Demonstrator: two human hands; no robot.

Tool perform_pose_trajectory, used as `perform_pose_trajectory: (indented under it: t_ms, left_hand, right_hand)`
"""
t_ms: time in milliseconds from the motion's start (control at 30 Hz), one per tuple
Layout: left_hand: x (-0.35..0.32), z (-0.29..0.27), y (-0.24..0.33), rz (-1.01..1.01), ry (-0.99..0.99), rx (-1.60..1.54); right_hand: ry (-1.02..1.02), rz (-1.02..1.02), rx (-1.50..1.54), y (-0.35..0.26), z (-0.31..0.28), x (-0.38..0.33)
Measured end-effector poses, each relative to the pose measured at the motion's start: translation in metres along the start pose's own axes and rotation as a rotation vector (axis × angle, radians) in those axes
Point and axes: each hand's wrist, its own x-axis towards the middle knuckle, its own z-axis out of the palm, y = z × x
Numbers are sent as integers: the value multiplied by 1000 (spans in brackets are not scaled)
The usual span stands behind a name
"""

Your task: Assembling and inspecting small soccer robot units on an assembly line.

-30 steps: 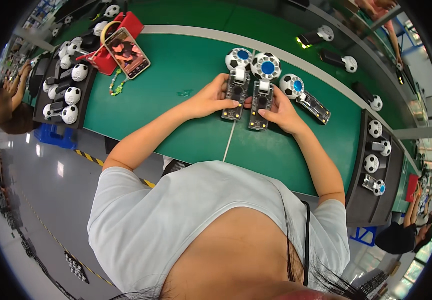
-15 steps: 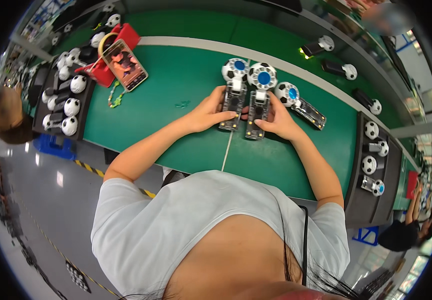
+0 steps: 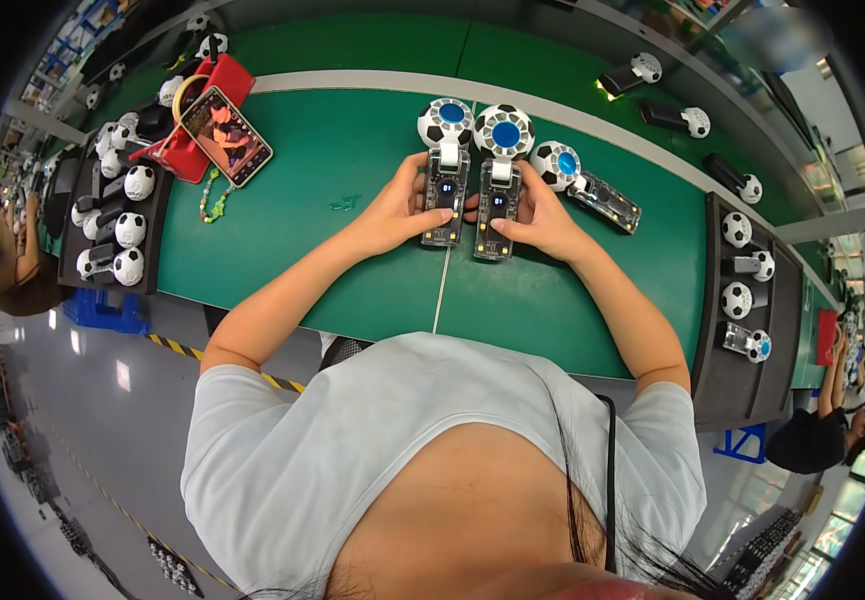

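My left hand (image 3: 399, 213) is closed round a handheld fan (image 3: 445, 200) with a clear body and a black-and-white football-shaped head with a blue centre. Its thumb lies on the front of the body. A matching handheld fan (image 3: 497, 212) is in my right hand (image 3: 542, 217), thumb pressed on its lower front. Both fans stand side by side, heads pointing away from me, and a small display glows on each body. Just right of them a third fan (image 3: 607, 200) lies slanted on the green table (image 3: 352, 260), touched by neither hand.
A phone (image 3: 227, 137) leans on a red holder (image 3: 224, 82) at the left, a beaded strap (image 3: 214, 197) beside it. Dark trays with football-headed fans flank the table: left tray (image 3: 152, 240), right tray (image 3: 697, 390). Several more fans (image 3: 677, 118) lie beyond the pale rail. Co-workers sit at both sides.
Small displays on both held fans are now lit; they looked dark before. The view has shifted slightly, and both hands keep their hold on the fans.
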Motion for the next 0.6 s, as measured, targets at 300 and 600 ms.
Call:
perform_pose_trajectory:
  t_ms: [300, 600]
  left_hand:
    - [1, -3, 3, -15, -29, -27]
    - [2, -2, 3, 29, -23, -21]
  right_hand:
    - [-35, -11, 4, 0, 0, -1]
    - [-40, 5, 0, 3, -3, -1]
